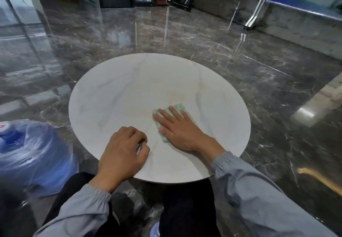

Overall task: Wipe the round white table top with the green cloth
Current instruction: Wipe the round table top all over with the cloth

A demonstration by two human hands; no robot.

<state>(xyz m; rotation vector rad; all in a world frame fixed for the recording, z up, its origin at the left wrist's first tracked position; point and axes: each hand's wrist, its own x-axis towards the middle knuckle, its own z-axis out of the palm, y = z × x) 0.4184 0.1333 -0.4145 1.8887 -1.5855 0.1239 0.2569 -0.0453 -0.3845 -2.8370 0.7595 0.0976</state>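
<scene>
the right hand [177, 131] is pressing flat on the green cloth [179, 107], its fingers straight and spread and gripping nothing. that is probably so the palm is loading the whole folded pad instead of bunching it. the cloth is lying on the round white table top [120, 96], a little right of its centre and toward its near side. the cloth's waffled edges are showing beyond the fingertips and beside the thumb.

the left hand [123, 151] is resting on the table top at its near edge, left of the cloth and apart from it. its fingers are curled under into a loose fist that is holding nothing. it looks to be bracing the body, or steadying the top, while the other arm is working.

the far and left parts of the table top are lying bare, so much of the wiping seems to be ahead. a plastic-wrapped blue water jug [22, 153] is sitting on the dark marble floor [185, 36], just left of the table top.
</scene>
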